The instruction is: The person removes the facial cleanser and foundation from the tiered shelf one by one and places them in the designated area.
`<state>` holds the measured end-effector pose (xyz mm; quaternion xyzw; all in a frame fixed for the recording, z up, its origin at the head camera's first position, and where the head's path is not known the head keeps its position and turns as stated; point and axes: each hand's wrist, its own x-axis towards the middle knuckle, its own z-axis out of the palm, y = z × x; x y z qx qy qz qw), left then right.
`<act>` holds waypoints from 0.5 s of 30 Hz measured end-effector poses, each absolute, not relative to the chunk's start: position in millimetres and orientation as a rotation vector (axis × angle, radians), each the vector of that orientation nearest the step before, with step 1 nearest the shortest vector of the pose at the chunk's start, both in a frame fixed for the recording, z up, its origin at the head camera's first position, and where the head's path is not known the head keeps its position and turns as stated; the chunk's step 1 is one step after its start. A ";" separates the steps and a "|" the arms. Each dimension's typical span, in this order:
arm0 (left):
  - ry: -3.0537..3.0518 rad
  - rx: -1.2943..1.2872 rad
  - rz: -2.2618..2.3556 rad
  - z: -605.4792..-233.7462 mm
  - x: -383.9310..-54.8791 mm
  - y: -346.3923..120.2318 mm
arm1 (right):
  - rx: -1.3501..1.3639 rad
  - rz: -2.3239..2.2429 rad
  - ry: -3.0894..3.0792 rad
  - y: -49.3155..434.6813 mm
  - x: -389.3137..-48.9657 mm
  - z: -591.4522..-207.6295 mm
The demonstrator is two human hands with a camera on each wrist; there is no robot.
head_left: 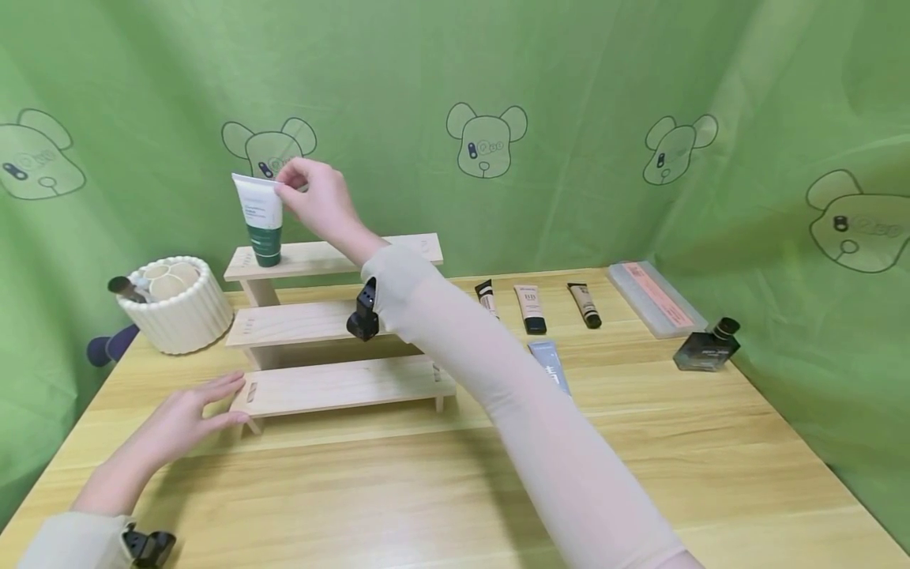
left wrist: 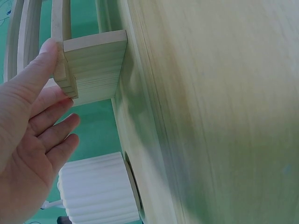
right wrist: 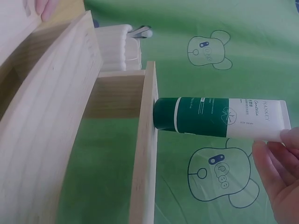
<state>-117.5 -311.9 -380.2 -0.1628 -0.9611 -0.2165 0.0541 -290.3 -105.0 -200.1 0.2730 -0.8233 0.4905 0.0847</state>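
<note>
A green-and-white squeeze tube point(head_left: 261, 217) stands cap-down on the left end of the top step of a three-tier wooden rack point(head_left: 341, 386). My right hand point(head_left: 317, 197) pinches the tube's flat upper corner between thumb and fingers; in the right wrist view the cap meets the shelf board. My left hand point(head_left: 181, 419) is at the left end of the lowest step. In the left wrist view its thumb and forefinger point(left wrist: 44, 56) grip that board's end, the other fingers loosely bent below.
Left of the rack stands a white ribbed pot point(head_left: 181, 316) with brushes and sponges. To the right lie several small tubes, including a pink one point(head_left: 530, 307) and a blue one point(head_left: 549, 365), a clear flat case point(head_left: 656, 299) and a dark bottle point(head_left: 706, 348). Green curtain point(head_left: 569, 95) surrounds the table.
</note>
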 end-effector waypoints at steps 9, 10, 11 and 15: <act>-2.898 -0.507 -0.648 -381.6 -118.7 -311.2 | 0.730 1.786 -2.338 -87.1 -295.7 -207.1; -2.900 -0.506 -0.651 -381.8 -119.0 -311.0 | 0.721 1.817 -2.322 -83.4 -296.8 -207.0; -2.901 -0.505 -0.656 -381.9 -119.1 -310.8 | 0.709 1.856 -2.302 -79.3 -297.9 -206.8; -2.906 -0.498 -0.668 -382.0 -119.7 -310.3 | 0.658 1.995 -2.217 -59.3 -301.8 -204.6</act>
